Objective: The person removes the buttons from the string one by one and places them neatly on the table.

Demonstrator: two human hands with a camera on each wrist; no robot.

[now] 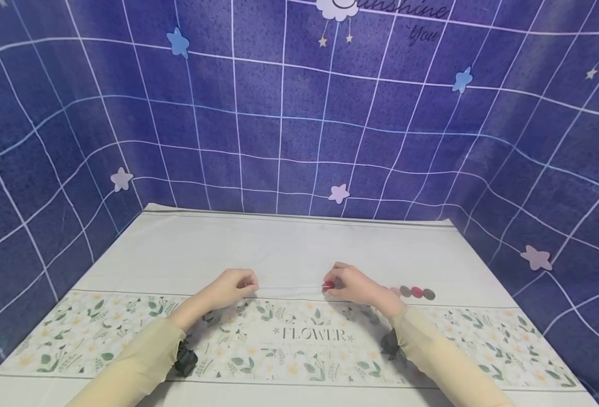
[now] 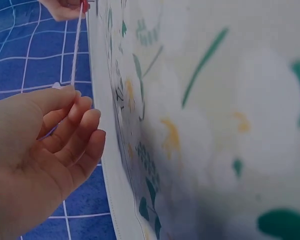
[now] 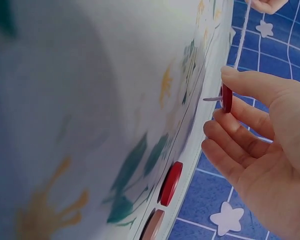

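Observation:
A thin white string [image 1: 290,288] runs nearly straight between both hands, just above the white table cover. My left hand [image 1: 237,285] pinches one end of it between thumb and index finger, as the left wrist view shows; the other fingers are loosely bent [image 2: 85,130]. My right hand [image 1: 351,282] pinches a red disc [image 3: 227,98], like a large flat button, between thumb and fingers. The string [image 3: 242,40] reaches that disc under the thumb. A short, stiff-looking pale end [image 3: 211,99] sticks out from the disc's other face. The disc's hole is hidden.
A row of several loose discs lies right of the right hand, among them a red disc [image 1: 417,292], a dark disc [image 1: 429,294] and a pink disc [image 3: 153,225]. The table cover [image 1: 202,237] has a floral band. A blue gridded curtain [image 1: 258,141] encloses back and sides.

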